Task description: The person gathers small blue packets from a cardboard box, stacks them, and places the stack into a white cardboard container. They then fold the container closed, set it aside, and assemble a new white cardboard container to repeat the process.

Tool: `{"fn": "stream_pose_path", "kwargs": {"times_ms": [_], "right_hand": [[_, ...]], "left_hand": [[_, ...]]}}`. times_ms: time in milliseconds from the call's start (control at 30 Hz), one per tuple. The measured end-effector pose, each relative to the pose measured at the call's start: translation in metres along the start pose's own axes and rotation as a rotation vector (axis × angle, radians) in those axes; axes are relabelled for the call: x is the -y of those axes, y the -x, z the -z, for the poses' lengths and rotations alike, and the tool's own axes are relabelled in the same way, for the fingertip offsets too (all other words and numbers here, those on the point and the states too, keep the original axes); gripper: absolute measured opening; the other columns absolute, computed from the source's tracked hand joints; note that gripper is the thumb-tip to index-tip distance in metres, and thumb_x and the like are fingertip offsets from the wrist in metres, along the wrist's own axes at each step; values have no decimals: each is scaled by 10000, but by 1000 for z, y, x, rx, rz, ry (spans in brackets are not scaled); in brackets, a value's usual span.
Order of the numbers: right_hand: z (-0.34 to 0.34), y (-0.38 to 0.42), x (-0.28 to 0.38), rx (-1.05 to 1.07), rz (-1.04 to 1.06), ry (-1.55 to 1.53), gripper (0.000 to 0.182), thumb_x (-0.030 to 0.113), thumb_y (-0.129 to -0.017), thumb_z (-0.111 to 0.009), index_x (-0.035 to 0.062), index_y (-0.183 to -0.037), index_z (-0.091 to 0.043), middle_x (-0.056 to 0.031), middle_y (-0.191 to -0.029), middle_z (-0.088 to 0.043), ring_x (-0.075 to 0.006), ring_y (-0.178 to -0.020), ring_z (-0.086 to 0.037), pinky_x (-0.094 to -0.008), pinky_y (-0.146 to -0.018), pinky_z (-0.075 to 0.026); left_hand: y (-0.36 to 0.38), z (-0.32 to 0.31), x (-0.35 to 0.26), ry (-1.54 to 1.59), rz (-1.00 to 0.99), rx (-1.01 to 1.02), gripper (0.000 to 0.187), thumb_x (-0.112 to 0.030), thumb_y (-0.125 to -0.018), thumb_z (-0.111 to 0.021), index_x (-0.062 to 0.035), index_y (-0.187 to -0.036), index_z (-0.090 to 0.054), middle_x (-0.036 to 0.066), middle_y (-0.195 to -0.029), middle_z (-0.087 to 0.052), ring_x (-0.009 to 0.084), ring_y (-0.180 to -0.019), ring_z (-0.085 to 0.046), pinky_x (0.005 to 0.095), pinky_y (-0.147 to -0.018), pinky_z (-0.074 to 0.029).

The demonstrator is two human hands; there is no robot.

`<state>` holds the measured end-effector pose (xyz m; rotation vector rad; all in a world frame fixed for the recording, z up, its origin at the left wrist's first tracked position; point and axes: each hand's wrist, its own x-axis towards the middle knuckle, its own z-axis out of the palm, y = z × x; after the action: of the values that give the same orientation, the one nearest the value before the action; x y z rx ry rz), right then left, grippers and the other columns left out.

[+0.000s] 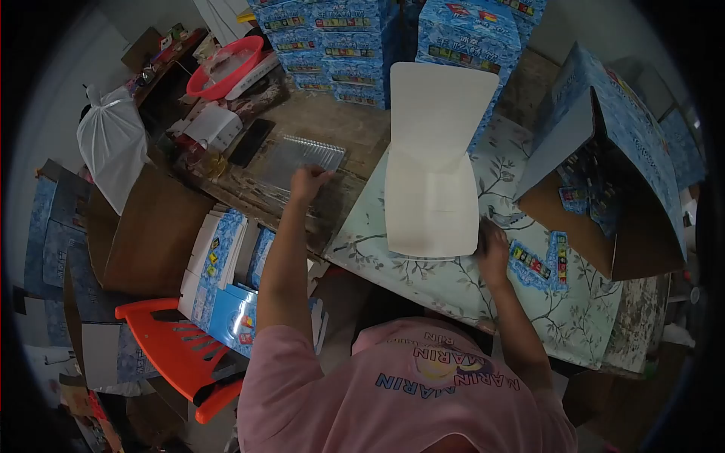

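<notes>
Pink shirt [408, 385] is lying nearest, its printed front filling the bottom of the view. To the left, an orange chair [162, 343] is standing beside flat printed cartons [215, 264]. On the bare wooden table [332, 117], a dark phone [251, 143] is resting next to some clear plastic [302, 155]. The left hand [305, 185] is reaching over the plastic's near edge, its fingers bunching narrowly; whether they are pinching any of it, I cannot tell. That plastic is looking thin and probably slippery, so an edge would suit fingertips best.

In the middle, the white carton [434, 204] is sitting on the flowered cloth [423, 279], its lid standing up at the far side. It is looking light, fairly stiff but easy to crease, and its side walls are offering the safest hold. The right hand [495, 249] is hanging close by its right wall, fingers loosely bent and partly hidden; contact is staying unclear. Farther right, printed pieces [532, 264] are lying near a big open box [642, 151].
</notes>
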<state>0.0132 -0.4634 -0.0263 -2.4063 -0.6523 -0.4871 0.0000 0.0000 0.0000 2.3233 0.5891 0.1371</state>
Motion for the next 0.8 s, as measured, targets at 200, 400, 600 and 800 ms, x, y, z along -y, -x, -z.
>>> {"fn": "stream_pose_path", "kwargs": {"times_ms": [200,400,600,800], "right_hand": [[4,-2,8,-72,16,4,249,8,-743,-610,-13,-991,-616,-175,-1103,-603,-335,-1041,-556,-407,-901,-446],[6,0,4,-63,23,3,258,7,-733,-611,-13,-991,-607,-169,-1105,-603,-334,-1031,-558,-407,-890,-452],[7,0,6,-65,-7,-11,255,8,-724,-608,-10,-978,-603,-164,-1098,-602,-334,-1030,-557,-404,-882,-455],[9,2,7,-47,16,-77,261,-1,-688,-590,0,-948,-601,-180,-1088,-587,-354,-1042,-534,-422,-870,-451]], "left_hand": [[-2,-6,-21,-336,-244,-55,263,-227,-732,-694,-17,-884,-651,172,-916,-654,341,-858,-638,428,-735,-496],[2,17,-53,-718,-178,-85,223,-153,-685,-660,-29,-868,-632,195,-963,-612,387,-904,-605,451,-767,-507],[123,69,-133,-117,-694,-716,50,-17,-795,-587,-28,-840,-567,176,-1129,-549,362,-1004,-558,400,-814,-460],[200,-3,-216,-205,-1104,113,68,5,-726,-609,-4,-769,-556,170,-1189,-536,375,-1138,-504,417,-886,-457]]}}
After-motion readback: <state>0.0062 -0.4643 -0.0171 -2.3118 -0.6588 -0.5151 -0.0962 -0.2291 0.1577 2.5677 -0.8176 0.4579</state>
